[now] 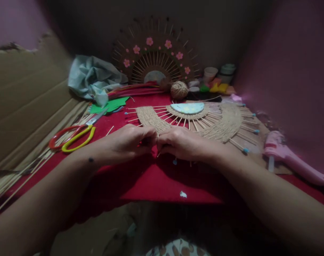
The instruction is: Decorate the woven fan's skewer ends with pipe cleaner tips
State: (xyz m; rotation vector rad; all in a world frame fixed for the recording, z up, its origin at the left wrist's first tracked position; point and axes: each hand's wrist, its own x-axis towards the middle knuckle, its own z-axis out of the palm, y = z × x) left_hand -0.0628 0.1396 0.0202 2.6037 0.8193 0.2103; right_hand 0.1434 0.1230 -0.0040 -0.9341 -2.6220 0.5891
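A half-round fan point(222, 128) of thin sticks woven with tan twine lies on the red cloth, its flat side away from me. A pale blue half-disc point(188, 107) sits at its centre, and small blue beads tip several sticks. Both hands meet at the curved near edge, knuckles almost touching. My right hand point(176, 142) is closed in a pinch, a thin stick end poking out below its fingers. My left hand point(140, 139) is also closed beside it; what its fingers hold is hidden. Both hands cover part of the weave.
Scissors point(76, 137) and loose sticks point(31, 169) lie left, near green paper point(111, 106) and a crumpled cloth point(90, 76). Behind stand a flowered fan point(158, 48), a twine ball point(179, 90) and a cup point(210, 73). A pink glue gun point(287, 153) rests right.
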